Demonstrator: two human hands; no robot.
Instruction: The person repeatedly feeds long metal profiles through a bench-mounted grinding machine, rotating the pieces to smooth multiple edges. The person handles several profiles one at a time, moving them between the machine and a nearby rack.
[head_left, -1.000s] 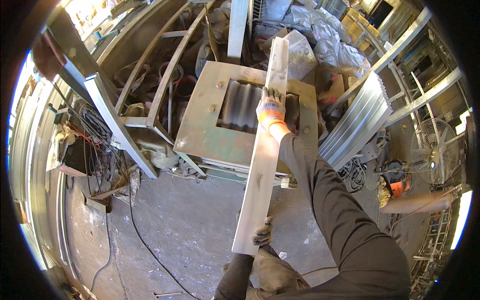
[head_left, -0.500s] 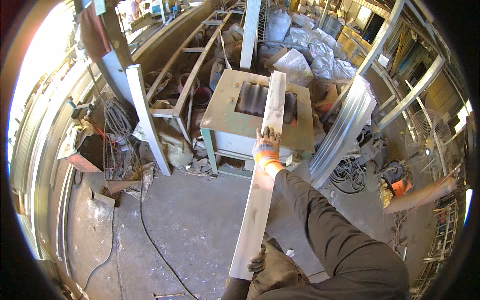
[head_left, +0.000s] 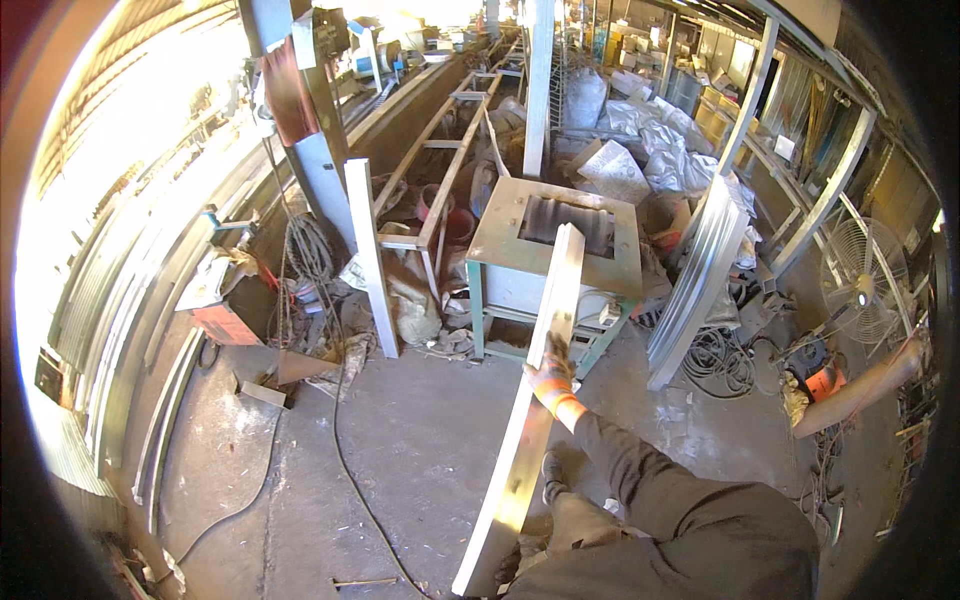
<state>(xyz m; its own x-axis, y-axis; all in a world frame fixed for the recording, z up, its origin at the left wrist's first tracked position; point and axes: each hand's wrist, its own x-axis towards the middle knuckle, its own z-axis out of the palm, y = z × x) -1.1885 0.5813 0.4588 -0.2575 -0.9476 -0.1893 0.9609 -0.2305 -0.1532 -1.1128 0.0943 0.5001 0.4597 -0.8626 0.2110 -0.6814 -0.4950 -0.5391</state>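
I hold a long, pale metal strip [head_left: 535,400] that runs from near my body up to the green metal table [head_left: 500,240]. My right hand [head_left: 550,375], in a grey glove with an orange cuff, grips the strip's right edge about halfway along. My left hand [head_left: 512,562], in a dark glove, is at the strip's near end, mostly hidden behind it. The strip's far tip reaches over the table's front edge, just short of the rectangular opening with a corrugated insert [head_left: 565,222].
Curved metal sheets [head_left: 700,280] lean right of the table, above coiled cables [head_left: 720,362]. Another person's arm [head_left: 860,388] reaches in at the right, near an orange tool [head_left: 826,381] and a fan [head_left: 865,282]. A white post [head_left: 370,265], a long frame [head_left: 440,170] and a cable [head_left: 345,450] lie to the left.
The strip has been drawn back toward me off the table; it lay across the opening, and now only its tip reaches the front edge. My view has backed away and lifted.
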